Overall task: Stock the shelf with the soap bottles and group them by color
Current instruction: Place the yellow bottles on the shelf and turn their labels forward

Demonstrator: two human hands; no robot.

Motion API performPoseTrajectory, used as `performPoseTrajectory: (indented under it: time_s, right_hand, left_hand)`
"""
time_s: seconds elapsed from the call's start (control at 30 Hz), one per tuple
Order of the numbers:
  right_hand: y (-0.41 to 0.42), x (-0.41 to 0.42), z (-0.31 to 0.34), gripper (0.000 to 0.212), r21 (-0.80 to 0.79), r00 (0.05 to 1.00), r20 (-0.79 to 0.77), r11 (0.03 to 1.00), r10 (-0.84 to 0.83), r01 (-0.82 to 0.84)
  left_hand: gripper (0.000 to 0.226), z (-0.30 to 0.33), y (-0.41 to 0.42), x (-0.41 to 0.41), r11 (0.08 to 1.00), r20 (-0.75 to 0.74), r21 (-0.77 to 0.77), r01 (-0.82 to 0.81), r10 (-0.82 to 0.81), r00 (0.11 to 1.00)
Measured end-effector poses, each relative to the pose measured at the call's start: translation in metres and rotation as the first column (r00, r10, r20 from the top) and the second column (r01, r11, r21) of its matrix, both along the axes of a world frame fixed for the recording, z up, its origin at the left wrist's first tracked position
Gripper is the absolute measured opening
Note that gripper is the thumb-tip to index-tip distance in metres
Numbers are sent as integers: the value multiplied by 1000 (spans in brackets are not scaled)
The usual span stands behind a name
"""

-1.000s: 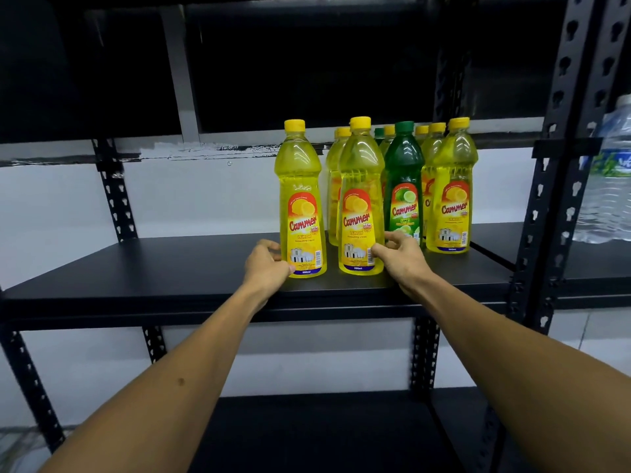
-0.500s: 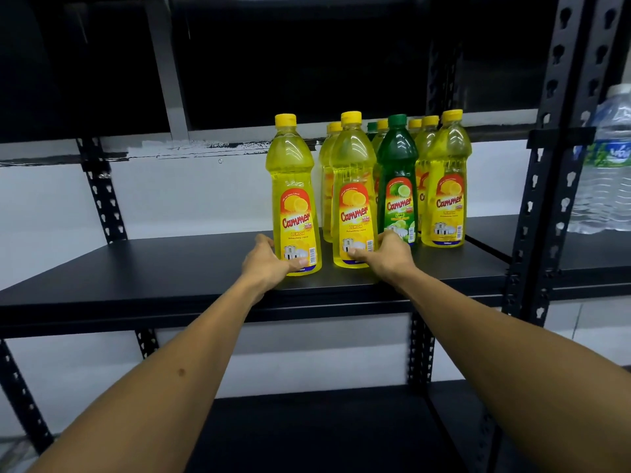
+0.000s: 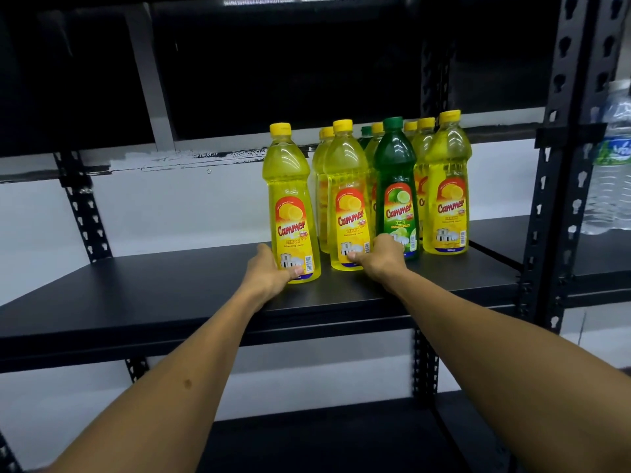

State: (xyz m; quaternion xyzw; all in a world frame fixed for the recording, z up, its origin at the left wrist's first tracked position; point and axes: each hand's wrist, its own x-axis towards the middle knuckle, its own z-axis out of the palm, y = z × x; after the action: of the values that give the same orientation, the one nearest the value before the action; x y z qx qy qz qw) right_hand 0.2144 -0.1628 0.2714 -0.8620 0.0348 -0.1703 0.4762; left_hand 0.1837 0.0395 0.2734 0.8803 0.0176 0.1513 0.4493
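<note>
Shelf (image 3: 170, 295), black metal, middle tier: soap bottles clustered toward its right half, all upright.

Left hand (image 3: 269, 273): wrapped around the base of the leftmost lemon bottle (image 3: 293, 213), thumb across the label's lower edge, fingers behind. This bottle stands a little apart from the cluster, nearest the shelf front.

Right hand (image 3: 382, 257): closed on the base of the second lemon bottle (image 3: 348, 213), thumb on the label; the knuckles lie just beside the front lime bottle (image 3: 396, 199).

Step in hand, as judged: seating two yellow bottles in the front row. Done well, each is slid low along the shelf with its base flat and label facing out, closed up against its yellow neighbours. The right hand should clear the lime bottle without nudging it. That green bottle sits between yellows and will likely need moving to its own group.

Count, front row: three yellow, one green. Behind: roughly five yellow caps and one more green cap (image 3: 366, 130); overlap makes the rear count uncertain.

Adjacent bay, right: one clear water bottle (image 3: 611, 186), partly cut off.
</note>
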Motion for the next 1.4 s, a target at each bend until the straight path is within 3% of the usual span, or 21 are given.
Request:
performPoseTrajectory:
  time_s: [0.33,0.7,0.97,1.13,1.23,1.3,1.4]
  right_hand:
    - [1,4,2,37,-122,1000,-6,993,4,-5]
    - [7,14,-1,48,-263,999,-40,965,-23,11]
    - [6,8,-2,46,-213,999,-47,977,-20,10]
    - [2,-6,1,34,-133,997,24,988,-77,80]
    - [2,-16,-1,23,-84,995,92,996,-32,40]
    - [5,-25,-1,18,-129,991,75,987,107,-97]
    - [15,-34,3,30,-187,961,-29,943,275,-275]
  left_hand:
    - [58,1,-1,1,1000,5,1,-4,4,1000]
    - [57,-1,-1,1,1000,8,1,8,-8,1000]
    - [57,-4,2,1,1000,21,-11,26,-25,999]
    - [58,-6,6,-1,999,36,34,33,-34,999]
    - [53,-8,18,-2,985,7,162,64,-66,998]
    - [43,-7,33,-5,924,-27,377,64,-58,998]
    - [33,-4,65,-7,818,-48,575,17,13,999]
